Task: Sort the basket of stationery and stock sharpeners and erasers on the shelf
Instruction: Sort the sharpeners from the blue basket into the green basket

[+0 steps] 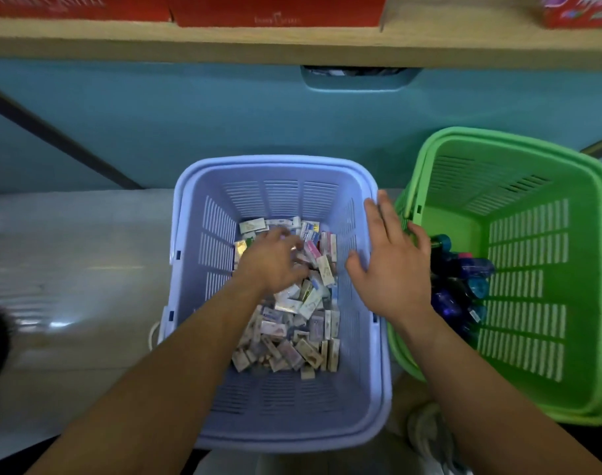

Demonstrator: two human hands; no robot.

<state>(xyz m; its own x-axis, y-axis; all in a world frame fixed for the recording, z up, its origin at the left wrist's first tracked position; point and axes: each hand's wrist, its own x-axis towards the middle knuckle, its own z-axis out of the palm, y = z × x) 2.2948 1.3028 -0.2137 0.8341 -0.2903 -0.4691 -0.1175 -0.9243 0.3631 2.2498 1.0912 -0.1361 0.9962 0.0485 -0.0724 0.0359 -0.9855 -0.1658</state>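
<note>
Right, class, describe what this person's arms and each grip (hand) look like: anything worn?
The left arm and right arm are bare up to the frame's edge: no sleeves show. The left grip and right grip wear no gloves, and no watch, bracelet or ring is visible, though the left grip's fingers are blurred.

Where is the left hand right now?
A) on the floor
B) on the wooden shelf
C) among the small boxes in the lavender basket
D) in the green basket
C: the left hand reaches down inside the lavender basket, fingers in the pile of small boxes.
</note>
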